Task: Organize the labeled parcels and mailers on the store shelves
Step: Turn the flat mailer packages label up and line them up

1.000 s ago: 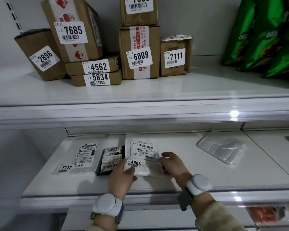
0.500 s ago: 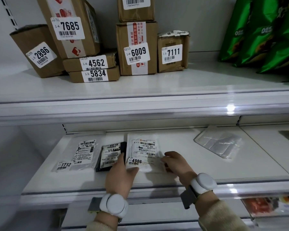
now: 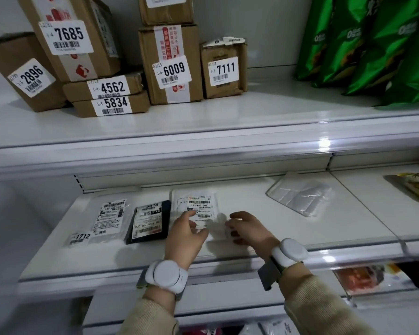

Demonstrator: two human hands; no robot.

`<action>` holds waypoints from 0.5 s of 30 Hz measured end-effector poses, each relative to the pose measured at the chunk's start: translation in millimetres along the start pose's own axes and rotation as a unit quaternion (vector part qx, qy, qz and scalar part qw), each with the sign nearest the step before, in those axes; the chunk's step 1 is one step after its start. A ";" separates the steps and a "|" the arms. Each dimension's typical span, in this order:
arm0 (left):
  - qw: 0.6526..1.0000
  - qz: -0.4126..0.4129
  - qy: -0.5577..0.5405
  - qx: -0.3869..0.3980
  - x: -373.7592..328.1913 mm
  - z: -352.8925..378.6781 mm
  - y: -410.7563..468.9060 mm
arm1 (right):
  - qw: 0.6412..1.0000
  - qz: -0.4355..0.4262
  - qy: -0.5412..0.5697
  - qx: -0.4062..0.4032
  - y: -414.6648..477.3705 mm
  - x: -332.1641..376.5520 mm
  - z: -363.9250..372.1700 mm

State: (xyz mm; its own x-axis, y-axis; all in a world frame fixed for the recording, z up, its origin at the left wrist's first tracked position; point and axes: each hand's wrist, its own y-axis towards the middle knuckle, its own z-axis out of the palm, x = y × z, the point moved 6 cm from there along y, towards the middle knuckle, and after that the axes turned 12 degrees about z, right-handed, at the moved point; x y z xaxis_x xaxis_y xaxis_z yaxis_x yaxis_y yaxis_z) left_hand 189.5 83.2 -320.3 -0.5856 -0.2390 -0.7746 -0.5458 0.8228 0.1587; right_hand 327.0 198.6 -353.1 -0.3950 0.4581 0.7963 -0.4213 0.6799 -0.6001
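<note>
A white mailer (image 3: 196, 203) with a printed label lies flat on the lower shelf (image 3: 252, 256), right of a black mailer (image 3: 150, 222) and a clear mailer tagged 1712 (image 3: 107, 218). My left hand (image 3: 185, 234) rests over the white mailer's near left corner with fingers spread, hiding its number tag. At the near right corner, my right hand (image 3: 248, 229) hovers with loosely curled fingers. Neither hand clasps the mailer. On the upper shelf (image 3: 203, 122) stand brown parcels tagged 2896 (image 3: 27, 76), 7685 (image 3: 68, 37), 4562 (image 3: 107, 87), 5834 (image 3: 111, 103), 6009 (image 3: 171, 68) and 7111 (image 3: 224, 68).
A clear plastic bag (image 3: 300, 193) lies at the right of the lower shelf. Green snack bags (image 3: 363, 44) fill the upper shelf's right side. A yellow packet (image 3: 416, 187) sits at the far right. Red packs (image 3: 358, 279) show on the shelf below.
The white mailer has gone from being held at the shelf front to lying flat farther back. Both hands have loosened their hold, and the left hand now covers the 4906 tag.
</note>
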 end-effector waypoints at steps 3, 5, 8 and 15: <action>1.000 -0.003 -0.004 -0.012 -17.6 17.3 8.1 | 0.999 -0.006 -0.034 0.005 1.8 6.9 -26.1; 1.000 -0.006 -0.015 -0.014 -30.8 31.4 13.7 | 0.999 -0.011 -0.037 0.003 4.1 10.0 -46.6; 0.999 -0.008 -0.033 -0.003 -50.6 57.6 20.7 | 0.999 -0.040 -0.005 -0.017 9.1 15.3 -81.6; 0.994 -0.047 -0.089 0.033 -87.7 133.5 29.7 | 0.971 -0.112 -0.045 -0.205 17.4 21.8 -187.1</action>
State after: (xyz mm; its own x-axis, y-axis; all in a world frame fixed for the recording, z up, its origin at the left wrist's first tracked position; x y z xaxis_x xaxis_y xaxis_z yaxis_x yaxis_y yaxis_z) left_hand 304.6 197.4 -329.3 -0.4143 -0.2266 -0.8815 -0.5496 0.8343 0.0439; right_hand 463.8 327.6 -332.0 -0.4092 0.2335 0.8821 -0.1509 0.9361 -0.3178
